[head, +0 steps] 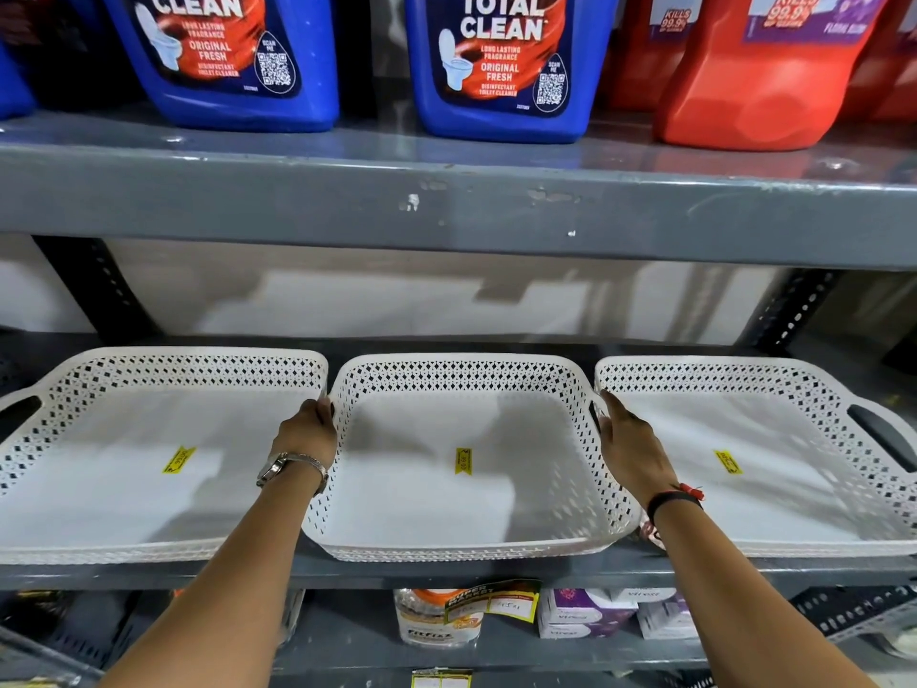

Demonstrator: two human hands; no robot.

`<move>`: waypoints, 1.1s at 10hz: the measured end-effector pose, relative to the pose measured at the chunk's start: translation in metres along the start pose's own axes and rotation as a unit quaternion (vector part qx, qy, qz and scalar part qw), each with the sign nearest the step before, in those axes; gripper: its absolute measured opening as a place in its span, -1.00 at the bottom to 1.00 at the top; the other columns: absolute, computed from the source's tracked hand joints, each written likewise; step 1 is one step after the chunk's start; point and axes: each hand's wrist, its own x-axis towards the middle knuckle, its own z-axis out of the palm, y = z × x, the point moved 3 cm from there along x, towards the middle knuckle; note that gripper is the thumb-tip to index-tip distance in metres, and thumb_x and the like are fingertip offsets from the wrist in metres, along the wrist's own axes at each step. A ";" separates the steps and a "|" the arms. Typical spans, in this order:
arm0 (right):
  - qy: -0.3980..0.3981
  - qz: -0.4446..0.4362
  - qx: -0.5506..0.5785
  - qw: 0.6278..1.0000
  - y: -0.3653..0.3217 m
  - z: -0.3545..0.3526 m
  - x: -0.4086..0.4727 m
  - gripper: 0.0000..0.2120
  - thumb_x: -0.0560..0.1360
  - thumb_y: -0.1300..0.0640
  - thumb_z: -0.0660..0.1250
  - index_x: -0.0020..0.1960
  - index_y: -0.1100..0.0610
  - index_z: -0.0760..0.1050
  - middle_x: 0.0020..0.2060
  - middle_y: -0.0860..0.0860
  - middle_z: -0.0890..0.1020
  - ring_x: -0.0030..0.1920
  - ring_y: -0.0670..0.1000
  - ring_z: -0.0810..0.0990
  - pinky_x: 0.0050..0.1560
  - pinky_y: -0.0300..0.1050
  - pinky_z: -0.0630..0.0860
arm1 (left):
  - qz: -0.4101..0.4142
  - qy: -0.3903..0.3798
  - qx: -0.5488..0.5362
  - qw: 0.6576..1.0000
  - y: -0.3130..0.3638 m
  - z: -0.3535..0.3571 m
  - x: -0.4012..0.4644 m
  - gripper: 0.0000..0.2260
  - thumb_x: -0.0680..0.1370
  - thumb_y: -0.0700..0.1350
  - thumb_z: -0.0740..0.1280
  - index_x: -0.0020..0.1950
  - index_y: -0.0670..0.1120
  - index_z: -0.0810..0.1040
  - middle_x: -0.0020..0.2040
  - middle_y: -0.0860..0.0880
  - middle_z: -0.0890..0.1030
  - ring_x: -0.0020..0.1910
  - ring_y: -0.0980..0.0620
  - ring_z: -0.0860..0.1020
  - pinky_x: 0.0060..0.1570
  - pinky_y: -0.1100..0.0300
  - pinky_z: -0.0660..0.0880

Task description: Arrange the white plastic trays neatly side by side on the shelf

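Three white plastic trays sit in a row on the grey metal shelf (446,571), and I have the middle tray (466,489) by both its short sides. My left hand (307,432) curls around its left rim, fingers hooked over the edge at the handle; my right hand (627,439) grips the right rim the same way. The left tray (124,489) touches or nearly touches the middle one at the back corner, and my hands fill the narrow gaps on either side. The right tray (774,489) lies just beside my right wrist. All three front edges sit close to the shelf lip, the middle one overhanging it slightly. Behind them there is bare shelf up to the pale back wall.

Each tray has a smooth flat floor, lattice-pierced sloping walls, rounded corners and cut-out handles, plus a small yellow price sticker (463,460) whose print I cannot read. On the shelf above stand blue bottles (501,67) labelled "TOTAL CLEAN, ORIGINAL FRESH, DISINFECTANT TOILET CLEANER" and a red bottle (759,81) reading "KILLS 99.9%". I wear a metal watch (283,466) on my left wrist.
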 end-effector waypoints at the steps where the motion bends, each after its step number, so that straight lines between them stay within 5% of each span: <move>1: 0.001 0.000 0.001 1.000 0.001 0.000 0.001 -0.55 0.60 0.19 0.01 0.48 0.12 0.14 0.14 0.29 0.59 0.07 0.26 0.58 0.02 0.03 0.50 | -0.007 0.004 0.009 1.000 0.000 0.000 -0.001 -0.53 0.61 0.10 -0.09 0.11 -0.20 0.45 0.01 -0.33 0.60 -0.03 -0.29 0.58 -0.25 0.10 0.37; 7: -0.005 0.020 -0.026 0.999 -0.001 0.004 -0.001 -0.53 0.60 0.20 0.00 0.50 0.13 0.08 0.26 0.25 0.50 0.18 0.24 0.53 0.07 0.01 0.47 | -0.035 0.004 0.046 0.998 0.011 -0.012 -0.010 -0.48 0.61 0.13 -0.10 0.10 -0.22 0.49 0.08 -0.29 0.60 0.05 -0.27 0.57 -0.09 0.02 0.47; 10: -0.011 0.027 -0.120 0.992 -0.003 -0.001 -0.003 -0.51 0.61 -0.01 -0.05 0.50 0.09 0.06 0.32 0.17 0.43 0.27 0.20 0.45 0.12 0.07 0.46 | -0.027 -0.024 -0.015 0.999 0.015 -0.020 -0.016 -0.52 0.60 0.06 -0.01 0.44 -0.18 0.12 0.30 -0.32 0.42 0.20 -0.33 0.47 0.09 -0.18 0.50; 11: 0.035 0.007 -0.186 0.982 -0.009 -0.009 -0.001 -0.49 0.60 -0.05 -0.06 0.50 0.11 0.06 0.43 0.11 0.32 0.41 0.13 0.29 0.37 0.07 0.28 | 0.065 0.032 0.036 0.997 0.027 -0.033 -0.017 -0.46 0.59 0.04 0.06 0.50 -0.19 0.06 0.46 -0.25 0.25 0.38 -0.26 0.29 0.31 -0.13 0.35</move>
